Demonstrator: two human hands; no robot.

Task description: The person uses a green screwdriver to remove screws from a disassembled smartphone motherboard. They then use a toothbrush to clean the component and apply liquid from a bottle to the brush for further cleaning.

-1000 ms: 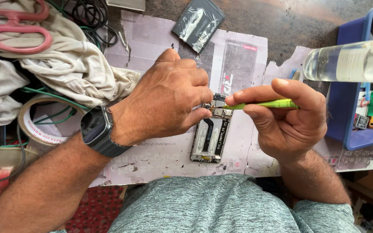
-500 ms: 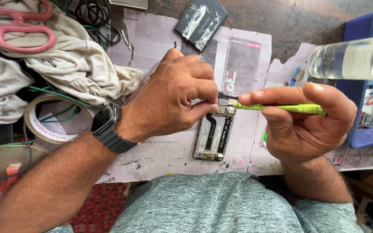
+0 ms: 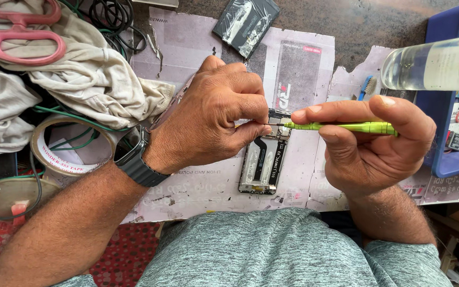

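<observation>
Cluttered bench; opened phone [image 3: 264,162] under both hands.

Place: a small repair bench for phones, crowded and informal.
Between the hands: an opened phone [image 3: 264,159] with bare circuit parts, lying on a worn paper sheet [image 3: 197,58].
Right of the right hand: a blue tray [image 3: 444,159] with small tools.
Left of the left hand: tape roll [image 3: 65,146], cables [image 3: 112,16], pink scissors [image 3: 17,26], rag [image 3: 81,79].

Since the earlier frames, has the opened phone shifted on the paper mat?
No: the opened phone lies beside the same dark printed patch on the paper mat; only the camera moved.
</observation>
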